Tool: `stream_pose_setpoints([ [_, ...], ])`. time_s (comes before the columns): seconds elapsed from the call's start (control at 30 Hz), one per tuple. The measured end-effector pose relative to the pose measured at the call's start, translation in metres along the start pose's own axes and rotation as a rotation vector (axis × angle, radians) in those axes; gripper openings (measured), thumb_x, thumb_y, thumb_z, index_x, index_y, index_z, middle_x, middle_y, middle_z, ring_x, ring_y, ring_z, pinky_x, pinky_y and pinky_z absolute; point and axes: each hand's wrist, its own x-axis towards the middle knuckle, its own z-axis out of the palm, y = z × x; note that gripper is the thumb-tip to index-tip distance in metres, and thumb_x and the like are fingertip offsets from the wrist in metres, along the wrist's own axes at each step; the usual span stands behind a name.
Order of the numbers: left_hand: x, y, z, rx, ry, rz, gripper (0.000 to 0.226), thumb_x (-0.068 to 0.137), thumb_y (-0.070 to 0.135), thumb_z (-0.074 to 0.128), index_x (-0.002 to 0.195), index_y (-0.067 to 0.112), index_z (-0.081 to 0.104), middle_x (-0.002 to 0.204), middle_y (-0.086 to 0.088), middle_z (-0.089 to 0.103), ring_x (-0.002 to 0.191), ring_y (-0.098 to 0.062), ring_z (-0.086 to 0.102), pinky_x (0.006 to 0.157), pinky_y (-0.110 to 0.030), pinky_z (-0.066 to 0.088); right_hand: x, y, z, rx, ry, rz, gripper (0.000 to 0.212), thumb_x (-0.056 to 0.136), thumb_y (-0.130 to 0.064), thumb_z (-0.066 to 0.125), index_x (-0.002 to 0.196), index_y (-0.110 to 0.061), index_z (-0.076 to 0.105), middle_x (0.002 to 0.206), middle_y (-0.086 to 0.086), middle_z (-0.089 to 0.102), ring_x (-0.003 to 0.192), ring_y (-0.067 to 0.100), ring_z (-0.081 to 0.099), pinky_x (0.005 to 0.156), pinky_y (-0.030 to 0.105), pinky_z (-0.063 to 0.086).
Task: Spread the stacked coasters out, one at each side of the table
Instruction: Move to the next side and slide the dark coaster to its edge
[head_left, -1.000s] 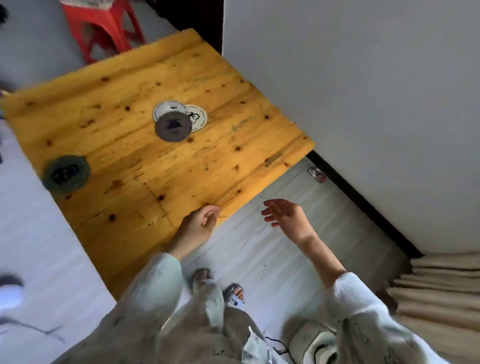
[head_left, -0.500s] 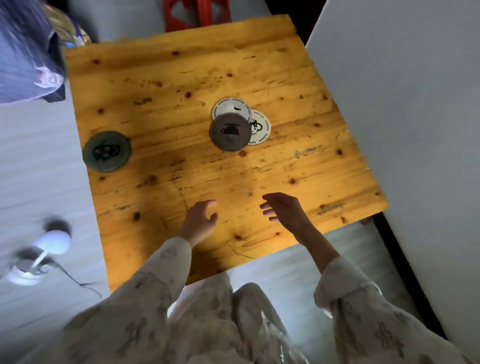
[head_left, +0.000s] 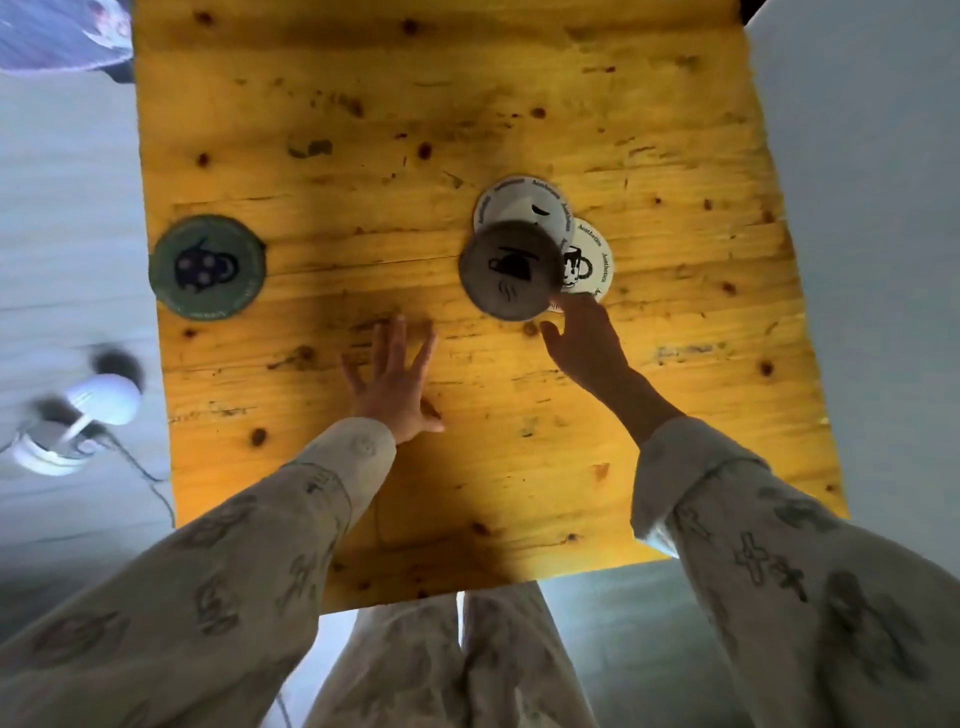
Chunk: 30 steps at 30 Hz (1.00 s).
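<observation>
Three round coasters overlap right of the middle of the yellow wooden table (head_left: 467, 467). A grey coaster (head_left: 506, 275) with a black cup drawing lies on top. Under it are a white coaster (head_left: 524, 200) with lettering round the rim and a white coaster (head_left: 589, 262) with a mug drawing. A dark green coaster (head_left: 208, 266) lies alone near the table's left edge. My right hand (head_left: 584, 343) reaches to the pile, fingertips at the near edge of the mug coaster. My left hand (head_left: 392, 382) lies flat on the wood with fingers spread, holding nothing.
A white desk lamp (head_left: 78, 421) with a cable stands on the pale floor left of the table. A dark patterned cloth (head_left: 57, 31) shows at the top left. A pale wall runs along the right. My legs stand below the table's near edge.
The view has swung over the table and closer. Both hands moved forward: the right one reached the coaster pile, the left one opened flat on the wood.
</observation>
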Motion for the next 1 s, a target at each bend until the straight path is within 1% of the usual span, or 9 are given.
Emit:
stream_pose_setpoints([
  [0.1, 0.004, -0.004, 0.006, 0.017, 0.025, -0.022, 0.122, 0.065, 0.046, 0.072, 0.132, 0.041, -0.029, 0.151, 0.000, -0.033, 0.140, -0.024, -0.026, 0.108, -0.070, 0.002, 0.038, -0.008, -0.001, -0.147, -0.011, -0.114, 0.046, 0.090, -0.009, 0.049, 0.134, 0.002, 0.038, 0.140, 0.021, 0.041, 0.131, 0.034, 0.035, 0.107, 0.042, 0.029],
  [0.2, 0.005, -0.003, 0.009, 0.023, 0.047, -0.027, 0.121, 0.066, 0.046, 0.072, 0.125, 0.042, -0.033, 0.150, 0.001, -0.033, 0.140, -0.025, -0.026, 0.107, -0.070, 0.002, 0.069, -0.019, -0.002, -0.191, -0.019, -0.142, 0.067, 0.090, -0.025, 0.055, 0.145, -0.008, 0.021, 0.155, 0.015, 0.019, 0.143, 0.032, 0.017, 0.115, 0.043, 0.024],
  [0.27, 0.007, -0.003, 0.010, 0.016, 0.058, -0.029, 0.121, 0.065, 0.045, 0.072, 0.124, 0.043, -0.034, 0.147, 0.003, -0.037, 0.139, -0.024, -0.026, 0.106, -0.069, 0.002, 0.084, -0.024, 0.000, -0.300, -0.047, -0.210, 0.077, 0.089, -0.033, 0.057, 0.147, -0.008, 0.014, 0.157, 0.015, 0.012, 0.145, 0.032, 0.012, 0.117, 0.044, 0.020],
  [0.33, 0.008, -0.004, 0.012, 0.003, 0.073, -0.032, 0.121, 0.064, 0.045, 0.072, 0.124, 0.044, -0.033, 0.145, 0.005, -0.038, 0.140, -0.023, -0.026, 0.107, -0.069, 0.002, 0.094, -0.029, 0.002, -0.388, -0.090, -0.249, 0.080, 0.086, -0.037, 0.059, 0.146, -0.007, 0.014, 0.156, 0.016, 0.016, 0.143, 0.035, 0.015, 0.117, 0.044, 0.020],
  [0.47, 0.005, -0.004, 0.011, -0.013, 0.082, -0.042, 0.121, 0.063, 0.044, 0.073, 0.124, 0.045, -0.031, 0.151, 0.005, -0.030, 0.140, -0.021, -0.025, 0.107, -0.068, 0.001, 0.096, -0.033, 0.003, -0.467, -0.084, -0.267, 0.077, 0.080, -0.034, 0.067, 0.141, -0.010, 0.026, 0.145, 0.017, 0.031, 0.132, 0.040, 0.029, 0.105, 0.050, 0.035],
  [0.57, 0.005, -0.003, 0.010, -0.016, 0.076, -0.049, 0.121, 0.064, 0.043, 0.073, 0.124, 0.046, -0.032, 0.151, 0.006, -0.031, 0.140, -0.021, -0.025, 0.108, -0.067, 0.000, 0.085, -0.034, 0.004, -0.491, -0.092, -0.287, 0.074, 0.078, -0.030, 0.070, 0.139, -0.011, 0.031, 0.143, 0.016, 0.034, 0.130, 0.038, 0.032, 0.101, 0.051, 0.037],
  [0.73, 0.003, -0.001, 0.008, 0.003, 0.077, -0.058, 0.119, 0.065, 0.044, 0.073, 0.134, 0.042, -0.024, 0.152, 0.005, -0.029, 0.141, -0.021, -0.023, 0.109, -0.067, 0.002, 0.039, -0.018, 0.020, -0.485, -0.135, -0.325, 0.076, 0.077, -0.025, 0.071, 0.140, -0.014, 0.029, 0.145, 0.012, 0.032, 0.133, 0.034, 0.029, 0.103, 0.048, 0.037],
  [0.9, 0.002, 0.002, 0.008, -0.012, 0.065, -0.059, 0.117, 0.068, 0.040, 0.072, 0.137, 0.040, -0.022, 0.152, 0.004, -0.029, 0.141, -0.024, -0.023, 0.109, -0.066, 0.002, -0.023, 0.003, 0.041, -0.453, -0.190, -0.321, 0.077, 0.076, -0.024, 0.072, 0.139, -0.013, 0.030, 0.148, 0.010, 0.028, 0.135, 0.031, 0.028, 0.104, 0.047, 0.037],
  [1.0, -0.005, 0.006, 0.014, -0.050, 0.083, -0.056, 0.106, 0.074, 0.033, 0.068, 0.141, 0.034, -0.015, 0.154, 0.002, -0.023, 0.142, -0.025, -0.021, 0.111, -0.064, 0.001, -0.054, 0.015, 0.052, -0.449, -0.213, -0.317, 0.077, 0.077, -0.025, 0.071, 0.140, -0.012, 0.027, 0.147, 0.009, 0.030, 0.135, 0.030, 0.029, 0.105, 0.045, 0.037],
])
